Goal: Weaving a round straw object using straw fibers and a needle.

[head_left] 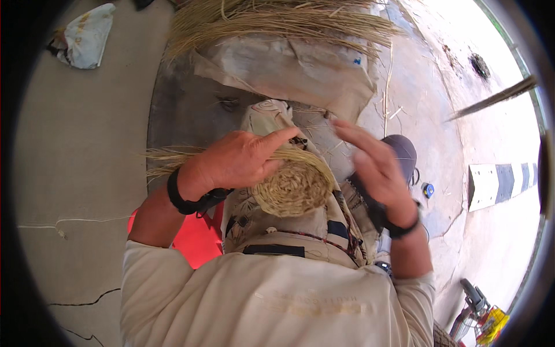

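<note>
A round, coiled straw mat [293, 188] rests on my lap, its rows wound in a spiral. My left hand [237, 162] is closed on its upper left edge, with the index finger stretched along the rim. A bundle of loose straw [167, 161] sticks out to the left from under that hand. To the right of the mat and apart from it, my right hand [376, 165] is raised with its fingers stretched out. Motion blurs it, and no strand can be made out in it.
A large heap of long straw [283, 26] lies ahead on a pale plastic sheet [289, 63]. Under me is a red seat [196, 240]. A small blue tape measure [428, 190] sits right of my shoe [400, 151]. A white bag [87, 36] lies far left.
</note>
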The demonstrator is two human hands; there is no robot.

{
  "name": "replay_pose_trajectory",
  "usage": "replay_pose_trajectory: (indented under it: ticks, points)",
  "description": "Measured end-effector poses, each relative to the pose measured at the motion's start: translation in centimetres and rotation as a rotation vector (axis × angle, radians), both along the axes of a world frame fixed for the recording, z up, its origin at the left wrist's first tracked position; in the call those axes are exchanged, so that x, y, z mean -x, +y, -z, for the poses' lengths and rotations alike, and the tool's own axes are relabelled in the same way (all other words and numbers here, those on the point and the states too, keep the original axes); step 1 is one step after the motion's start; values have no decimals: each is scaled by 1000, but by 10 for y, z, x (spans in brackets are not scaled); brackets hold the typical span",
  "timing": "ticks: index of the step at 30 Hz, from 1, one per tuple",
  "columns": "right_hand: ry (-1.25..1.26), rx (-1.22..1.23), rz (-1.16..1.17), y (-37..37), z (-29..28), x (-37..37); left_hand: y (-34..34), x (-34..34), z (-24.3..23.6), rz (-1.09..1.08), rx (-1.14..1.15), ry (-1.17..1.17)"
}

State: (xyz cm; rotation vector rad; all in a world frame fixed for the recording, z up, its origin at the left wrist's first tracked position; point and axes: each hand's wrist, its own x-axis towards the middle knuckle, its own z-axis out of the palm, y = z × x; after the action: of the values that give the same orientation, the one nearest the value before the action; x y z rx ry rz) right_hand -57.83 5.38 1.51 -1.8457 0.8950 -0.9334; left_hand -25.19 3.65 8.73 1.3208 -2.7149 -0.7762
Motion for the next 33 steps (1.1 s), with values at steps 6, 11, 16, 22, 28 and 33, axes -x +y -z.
replay_pose_trajectory:
  ticks: [6, 11, 16, 22, 28, 33]
  points:
    - [-351, -773, -214, -13, 39, -28, 5, 17, 15, 54, 51, 259]
    - [71, -620, -259, 3, 57, 29, 7, 13, 41, 43, 42, 266]
    - [-973, -862, 2, 5, 42, -13, 6, 27, 53, 82, 101, 365]
    - [-1135, -1134, 30, -39, 26, -34, 8, 28, 52, 143, 130, 234]
    - [-23, -554, 64, 1, 30, -22, 16, 10, 40, 10, -19, 80]
    - [-583, -923, 135, 7, 46, -18, 26, 4, 51, -26, -125, 179]
